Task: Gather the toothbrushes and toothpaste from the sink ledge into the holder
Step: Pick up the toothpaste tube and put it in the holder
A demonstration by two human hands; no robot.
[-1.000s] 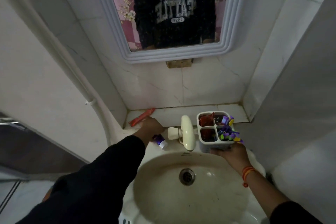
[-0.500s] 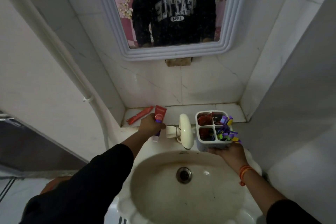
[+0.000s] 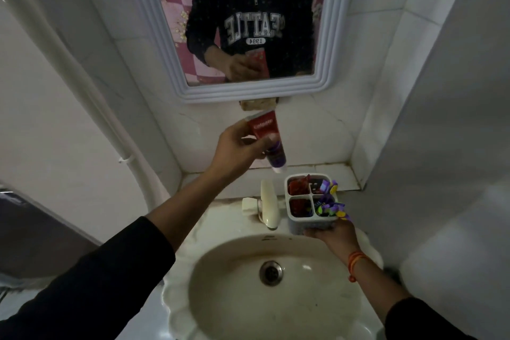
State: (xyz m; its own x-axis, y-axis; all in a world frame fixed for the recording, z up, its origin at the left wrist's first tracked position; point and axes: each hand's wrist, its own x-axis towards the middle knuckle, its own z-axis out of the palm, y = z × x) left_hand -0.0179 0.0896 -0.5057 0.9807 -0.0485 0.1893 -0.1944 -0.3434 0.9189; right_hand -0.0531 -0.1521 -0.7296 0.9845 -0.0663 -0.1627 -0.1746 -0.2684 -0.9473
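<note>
The left hand (image 3: 237, 146) is up in the air, in front of the wall tiles under the mirror (image 3: 248, 22). Its arm stretches forward from a dark sleeve (image 3: 96, 284) and the wrist bends a little. The fingers and thumb are closed tight around the middle of a red toothpaste tube (image 3: 266, 141). The tube points down, with its white cap at the bottom and its flat end sticking up above the fingers. The cap hangs just above and a bit to the left of the holder (image 3: 310, 201), not touching it.

The right hand (image 3: 331, 232) is low, at the edge of the sink (image 3: 276, 284). Its fingers are wrapped around the bottom of the holder, gripping it from the near side. An orange thread band (image 3: 356, 259) goes around that wrist.

Above this grip, the holder's four open boxes show. The two left boxes have red things in them. Colourful toothbrushes (image 3: 329, 204) poke out of the right boxes and lean over the rim. The tap (image 3: 269, 204) stands just left of the holder. The ledge (image 3: 331, 174) runs behind it.
</note>
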